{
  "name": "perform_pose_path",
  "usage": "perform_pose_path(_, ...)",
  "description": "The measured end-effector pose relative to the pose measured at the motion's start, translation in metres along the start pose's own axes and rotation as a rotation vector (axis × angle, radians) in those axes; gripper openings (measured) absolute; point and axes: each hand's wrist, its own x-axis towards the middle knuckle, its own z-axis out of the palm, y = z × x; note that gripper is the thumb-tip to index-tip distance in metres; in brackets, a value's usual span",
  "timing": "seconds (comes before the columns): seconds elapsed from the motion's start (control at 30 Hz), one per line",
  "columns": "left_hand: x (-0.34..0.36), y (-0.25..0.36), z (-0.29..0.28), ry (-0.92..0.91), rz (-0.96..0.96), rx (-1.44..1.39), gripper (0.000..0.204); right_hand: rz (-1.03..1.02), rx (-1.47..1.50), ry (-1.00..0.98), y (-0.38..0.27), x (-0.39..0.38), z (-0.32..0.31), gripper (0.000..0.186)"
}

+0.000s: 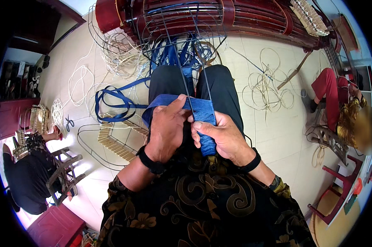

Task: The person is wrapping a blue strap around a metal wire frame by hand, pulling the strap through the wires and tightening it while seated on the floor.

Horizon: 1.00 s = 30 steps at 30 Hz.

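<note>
A dark wire frame (pixel 185 82) stretches away from my lap, its two long rods running between my knees. Around the near end of these rods a wide blue strap is wound into a tight wrapped section (pixel 204 110). My left hand (pixel 166 128) is closed on the loose part of the blue strap (pixel 159 99), which bends over its fingers and crosses the rods. On the wrapped section my right hand (pixel 222 136) has its thumb pressed on top, fingers curled around the side. The fingertips of my left hand are partly hidden behind the strap and rod.
Loops of blue strap (pixel 116 103) and tangled pale cord (pixel 122 53) lie on the floor. A partly wrapped frame (pixel 116 140) rests left of my legs, near scissors (pixel 70 122). A dark red wooden bench (pixel 256 18) stands ahead. People sit at both sides.
</note>
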Motion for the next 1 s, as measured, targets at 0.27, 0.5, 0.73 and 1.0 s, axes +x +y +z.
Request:
perform_pose_path(0.27, -0.009, 0.002, 0.004, 0.136, 0.143, 0.143, 0.021, -0.003, -0.017, 0.032, 0.003, 0.000, 0.005, 0.021)
perform_pose_path(0.5, -0.013, 0.000, 0.001, 0.170, 0.182, 0.191, 0.020, 0.007, -0.089, -0.018, 0.001, 0.002, 0.006, 0.024)
perform_pose_path(0.73, -0.012, -0.002, 0.002, 0.173, 0.293, 0.228, 0.020, 0.123, -0.684, 0.152, -0.030, 0.014, -0.004, 0.035)
perform_pose_path(1.0, -0.003, 0.010, 0.003, 0.123, 0.191, 0.109, 0.025, -0.009, -0.482, 0.154, -0.044, 0.045, -0.012, 0.028)
